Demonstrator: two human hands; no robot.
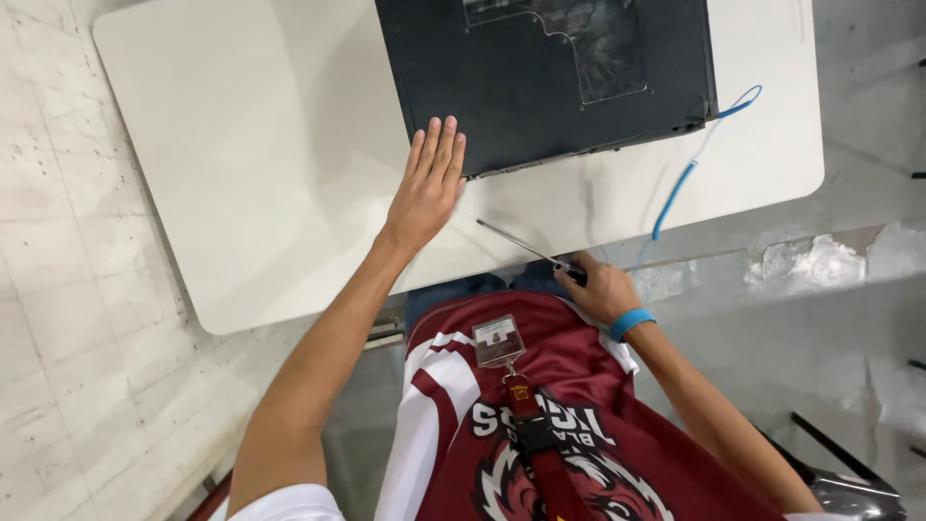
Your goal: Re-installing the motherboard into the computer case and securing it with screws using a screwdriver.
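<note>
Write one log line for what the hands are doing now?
left hand: flat against corner of black computer case | right hand: holds screwdriver | blue wrist strap on, cord across white table

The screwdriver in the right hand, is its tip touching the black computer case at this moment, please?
No. The screwdriver held in the right hand points over bare table, short of the computer case.

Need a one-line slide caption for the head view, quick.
Left hand flat against a dark computer case on a white table; right hand grips a screwdriver.
</note>
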